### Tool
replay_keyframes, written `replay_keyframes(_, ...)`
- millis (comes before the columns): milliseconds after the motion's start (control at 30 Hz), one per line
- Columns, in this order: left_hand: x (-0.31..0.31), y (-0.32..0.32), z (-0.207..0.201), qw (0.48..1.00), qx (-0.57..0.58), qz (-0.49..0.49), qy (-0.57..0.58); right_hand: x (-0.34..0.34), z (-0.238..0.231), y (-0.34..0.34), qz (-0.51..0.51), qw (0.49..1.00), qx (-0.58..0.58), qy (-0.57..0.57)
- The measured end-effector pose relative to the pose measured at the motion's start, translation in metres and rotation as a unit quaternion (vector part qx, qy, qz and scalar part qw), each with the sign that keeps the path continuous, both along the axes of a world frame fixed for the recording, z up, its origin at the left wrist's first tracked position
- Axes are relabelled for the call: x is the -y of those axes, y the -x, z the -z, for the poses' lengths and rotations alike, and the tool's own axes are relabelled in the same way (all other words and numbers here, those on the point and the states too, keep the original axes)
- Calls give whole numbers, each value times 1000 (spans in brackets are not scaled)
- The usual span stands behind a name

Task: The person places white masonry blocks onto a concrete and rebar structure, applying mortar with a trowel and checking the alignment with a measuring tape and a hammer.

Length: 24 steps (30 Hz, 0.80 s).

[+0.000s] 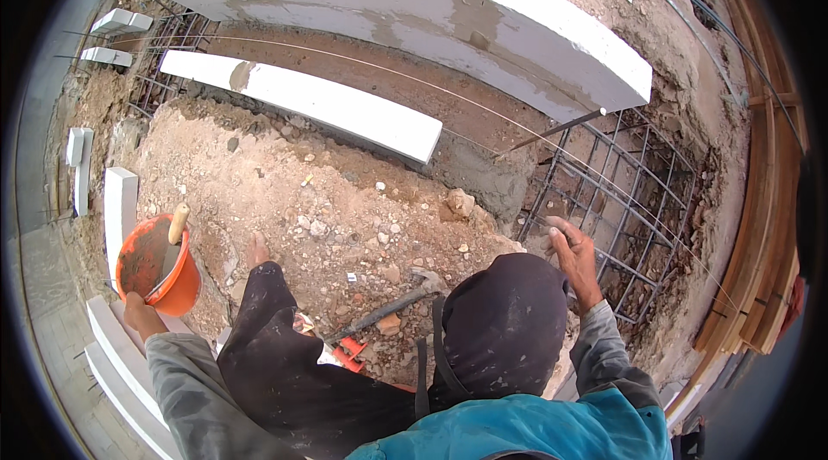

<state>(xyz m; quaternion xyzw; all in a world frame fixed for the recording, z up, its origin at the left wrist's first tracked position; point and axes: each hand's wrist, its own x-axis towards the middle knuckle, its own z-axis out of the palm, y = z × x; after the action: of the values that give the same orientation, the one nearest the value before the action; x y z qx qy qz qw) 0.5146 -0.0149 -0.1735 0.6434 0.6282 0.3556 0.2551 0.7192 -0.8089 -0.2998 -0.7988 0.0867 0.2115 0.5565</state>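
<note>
My left hand (pixel 143 315) is closed on the near rim of an orange bucket (pixel 179 289). Grey mortar (pixel 147 257) lies inside it, and a trowel's wooden handle (pixel 178 223) sticks up over the far rim; the blade is hidden. My right hand (pixel 576 260) is beside my knee, at the near edge of a rebar cage (pixel 634 188). Its thumb and forefinger come together; whatever is between them is too small to make out. Between my legs a hammer (pixel 388 309) lies on the stony ground, close to an orange object (pixel 349 354).
A short row of white blocks (pixel 302 102) and a longer, taller one (pixel 414 7) flank a trench, with a taut string (pixel 414 81) across it. A metal stake (pixel 552 134) leans by the cage. Loose white blocks (pixel 121 201) stand left; timber boards (pixel 759 227) lie right.
</note>
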Motion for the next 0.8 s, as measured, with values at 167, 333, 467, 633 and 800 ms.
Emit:
replay_keyframes(167, -21, 118, 67, 978, 194, 30, 68, -7, -53, -35, 73, 981, 174, -40)
replay_keyframes(333, 13, 203, 145, 984, 68, -96, 135, -11, -98, -89, 78, 951, 299, 28)
replay_keyframes(467, 61, 209, 163, 985, -49, -99, 134, -28, -107, -122, 9, 923, 371, 103)
replay_keyframes(633, 91, 221, 158, 981, -133, -88, 113, -60, -98, -142, -55, 895, 404, 178)
replay_keyframes(800, 110, 231, 150, 976, -182, -78, 95, -56, -86, -150, -41, 878, 438, 190)
